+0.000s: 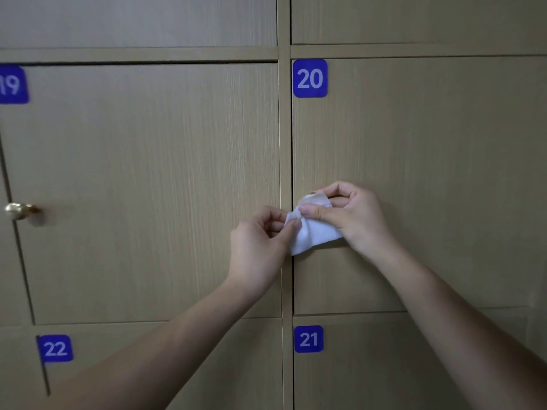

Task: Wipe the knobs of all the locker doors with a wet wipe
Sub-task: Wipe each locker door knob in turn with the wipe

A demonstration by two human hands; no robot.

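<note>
A wall of pale wood-grain locker doors fills the view, split by a vertical frame post [284, 143] and horizontal rails. Taking the blue label 20 [310, 78] as landmark: its door [429, 173] spreads right and below it. Well below the label, at that door's left edge, the white wet wipe [313, 229] is bunched; the knob under it is hidden. The right hand [349, 214] pinches the wipe's upper part with curled fingers and thumb. The left hand [260, 247], just left and lower, pinches its left corner. Far left of the label sits label 19 [11, 84], with a brass knob [17, 211] below it. Lower down are labels 21 [308, 339] and 22 [55, 348].
</note>
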